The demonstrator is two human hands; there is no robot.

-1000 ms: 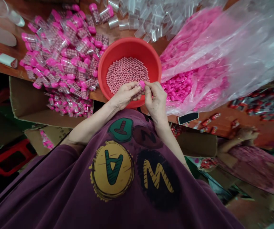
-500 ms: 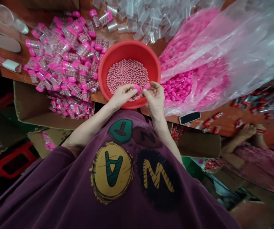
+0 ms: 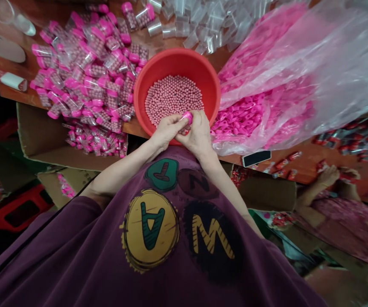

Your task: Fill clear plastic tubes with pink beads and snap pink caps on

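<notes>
Over the near rim of a red bowl (image 3: pixel 214 91) my two hands meet. My left hand (image 3: pixel 167 131) is closed, its thumb and fingers on a small pink-capped tube (image 3: pixel 187 117). From the other side my right hand (image 3: pixel 198 134) wraps round the same tube with bent fingers. Only the pink end shows plainly; the fingers hide most of the rest, and a second pink piece is not visible. Beneath and beyond the hands, many pink beads (image 3: pixel 174 97) lie in the bowl.
Bead-filled tubes with pink caps (image 3: pixel 91 76) are heaped at left, above an open carton (image 3: pixel 36 132). Clear tubes (image 3: pixel 200 25) lie behind the bowl. At right are a plastic bag of pink caps (image 3: pixel 241 115), a phone (image 3: pixel 256 158) and another person's hands (image 3: pixel 331 175).
My right hand has moved left and closed in against my left hand. The pink piece seen between its fingertips earlier is hidden now. The view has shifted slightly.
</notes>
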